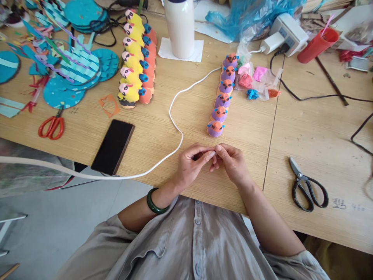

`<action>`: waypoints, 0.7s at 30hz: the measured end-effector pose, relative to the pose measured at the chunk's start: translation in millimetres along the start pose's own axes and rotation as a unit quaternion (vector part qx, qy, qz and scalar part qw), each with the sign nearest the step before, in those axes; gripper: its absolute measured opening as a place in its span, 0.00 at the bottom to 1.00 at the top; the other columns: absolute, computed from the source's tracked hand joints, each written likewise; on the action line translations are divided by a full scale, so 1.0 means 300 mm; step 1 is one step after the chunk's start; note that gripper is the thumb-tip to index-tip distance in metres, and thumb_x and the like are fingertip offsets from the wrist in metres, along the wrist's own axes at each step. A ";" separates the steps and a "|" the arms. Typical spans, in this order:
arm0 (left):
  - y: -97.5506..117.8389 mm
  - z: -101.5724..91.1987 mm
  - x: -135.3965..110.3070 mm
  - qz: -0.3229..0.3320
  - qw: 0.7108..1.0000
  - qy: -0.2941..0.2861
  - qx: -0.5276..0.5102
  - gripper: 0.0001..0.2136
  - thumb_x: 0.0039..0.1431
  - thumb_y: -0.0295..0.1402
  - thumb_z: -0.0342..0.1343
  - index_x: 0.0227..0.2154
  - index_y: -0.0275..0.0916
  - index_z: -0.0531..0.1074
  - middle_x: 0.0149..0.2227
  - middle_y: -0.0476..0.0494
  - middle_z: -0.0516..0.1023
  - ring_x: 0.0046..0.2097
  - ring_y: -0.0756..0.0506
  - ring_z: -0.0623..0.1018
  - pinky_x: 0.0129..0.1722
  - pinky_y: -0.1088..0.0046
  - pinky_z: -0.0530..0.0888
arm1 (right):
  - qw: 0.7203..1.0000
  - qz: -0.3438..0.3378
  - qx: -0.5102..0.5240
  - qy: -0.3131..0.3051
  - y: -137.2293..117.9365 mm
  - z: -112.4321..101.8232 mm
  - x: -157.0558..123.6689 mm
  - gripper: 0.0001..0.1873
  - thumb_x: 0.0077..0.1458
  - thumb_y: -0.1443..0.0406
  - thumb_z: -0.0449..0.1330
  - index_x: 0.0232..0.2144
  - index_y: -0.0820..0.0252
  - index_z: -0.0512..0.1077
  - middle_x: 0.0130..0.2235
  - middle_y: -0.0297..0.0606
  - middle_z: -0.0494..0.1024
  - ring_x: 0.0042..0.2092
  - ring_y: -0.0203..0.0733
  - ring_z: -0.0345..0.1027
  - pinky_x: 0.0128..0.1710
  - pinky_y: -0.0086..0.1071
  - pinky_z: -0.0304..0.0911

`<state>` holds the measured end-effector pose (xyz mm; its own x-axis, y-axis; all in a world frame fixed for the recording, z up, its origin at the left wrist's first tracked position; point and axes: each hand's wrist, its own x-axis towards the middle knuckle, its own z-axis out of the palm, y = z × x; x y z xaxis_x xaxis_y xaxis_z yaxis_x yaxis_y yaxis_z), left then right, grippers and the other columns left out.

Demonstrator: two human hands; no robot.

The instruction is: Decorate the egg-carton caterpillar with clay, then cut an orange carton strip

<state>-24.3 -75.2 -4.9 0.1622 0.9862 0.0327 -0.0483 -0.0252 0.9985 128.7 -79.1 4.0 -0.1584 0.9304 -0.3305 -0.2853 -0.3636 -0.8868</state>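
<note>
My left hand [194, 161] and my right hand [230, 159] meet fingertip to fingertip above the near edge of the wooden table [244, 128]. Both are curled in a pinch on something too small to make out. Just beyond them lies a row of purple clay figures [222, 97] with orange faces and blue bits. Small lumps of pink, blue and orange clay in plastic wrap [256, 81] lie to the right of that row. A green bangle [154, 202] is on my left wrist.
Black scissors [307, 186] lie to the right, red-handled scissors [52, 126] far left. A black phone [113, 146] and a white cable [175, 116] lie left of my hands. Yellow and orange figures [135, 58], teal paper cut-outs [70, 66], a white bottle [180, 27] and a power strip [287, 31] stand further back.
</note>
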 end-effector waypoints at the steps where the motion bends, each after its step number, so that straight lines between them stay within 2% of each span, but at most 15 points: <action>1: 0.001 0.001 0.001 -0.007 1.000 0.003 -0.006 0.06 0.63 0.37 0.64 0.38 0.42 0.84 0.33 0.48 0.82 0.36 0.50 0.78 0.36 0.74 0.73 | 1.000 -0.001 0.011 0.000 0.002 -0.001 0.000 0.25 0.55 0.44 0.66 0.25 0.60 0.73 0.23 0.29 0.72 0.21 0.30 0.66 0.22 0.28 0.73; 7: -0.001 0.000 0.006 -0.033 0.999 0.026 -0.027 0.09 0.64 0.40 0.63 0.40 0.42 0.84 0.36 0.45 0.82 0.37 0.49 0.78 0.37 0.72 0.73 | 0.998 -0.037 0.027 0.037 0.001 -0.001 -0.001 0.20 0.56 0.47 0.67 0.32 0.59 0.78 0.24 0.29 0.72 0.22 0.30 0.65 0.23 0.28 0.75; 12: 0.001 -0.001 0.003 -0.038 0.998 0.032 -0.039 0.09 0.65 0.41 0.63 0.40 0.43 0.84 0.36 0.46 0.81 0.32 0.52 0.75 0.32 0.74 0.70 | 0.999 -0.031 0.025 0.023 0.004 -0.001 -0.001 0.20 0.57 0.48 0.66 0.31 0.60 0.79 0.24 0.30 0.73 0.21 0.30 0.66 0.23 0.28 0.75; 17: -0.006 0.004 0.005 -0.051 0.996 0.049 -0.054 0.10 0.56 0.40 0.70 0.38 0.42 0.83 0.31 0.50 0.77 0.29 0.54 0.70 0.28 0.77 0.67 | 0.999 -0.030 0.013 0.035 0.000 0.002 -0.002 0.20 0.57 0.48 0.67 0.30 0.59 0.78 0.24 0.30 0.72 0.22 0.30 0.66 0.23 0.27 0.74; 21: -0.012 0.005 0.006 -0.057 0.995 0.066 -0.044 0.10 0.59 0.42 0.67 0.35 0.41 0.82 0.31 0.49 0.78 0.29 0.53 0.72 0.29 0.76 0.69 | 0.999 -0.028 0.008 0.036 -0.007 0.009 -0.005 0.20 0.56 0.48 0.67 0.29 0.59 0.78 0.24 0.30 0.72 0.22 0.30 0.65 0.24 0.29 0.75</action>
<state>-22.4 -73.4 -8.4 0.0413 0.9948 -0.0929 -0.1230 0.0973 0.9876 127.1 -79.7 7.3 -0.0733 0.9503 -0.3026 -0.3076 -0.3101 -0.8996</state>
